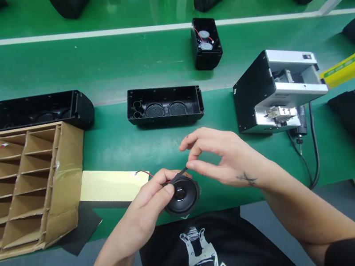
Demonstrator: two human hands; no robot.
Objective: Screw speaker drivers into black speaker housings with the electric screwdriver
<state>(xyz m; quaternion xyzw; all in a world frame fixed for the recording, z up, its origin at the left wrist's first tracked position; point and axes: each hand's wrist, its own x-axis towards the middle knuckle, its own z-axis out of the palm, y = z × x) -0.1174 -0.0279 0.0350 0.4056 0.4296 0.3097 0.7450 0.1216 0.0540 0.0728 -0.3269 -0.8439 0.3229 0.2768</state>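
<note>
A round black speaker driver point(181, 195) is gripped in my left hand point(153, 193), its cone facing up, close to the table's front edge. The left thumb presses a thin black strip point(181, 173) against the driver's rim. Between thumb and a fingertip, my right hand point(216, 156) pinches the strip's other end, which lifts off the rim. A thin red wire point(143, 171) trails from behind the driver. Beyond both hands, an open black speaker housing point(164, 103) lies with two round grilles showing inside.
A divided cardboard box point(64, 182) stands at left beside a pale yellow sheet point(113, 186). The silver-and-black machine point(278, 90) stands at right, with a cable. Another housing point(206, 43) holds two drivers; a yellow strip point(351, 64) juts in from the right.
</note>
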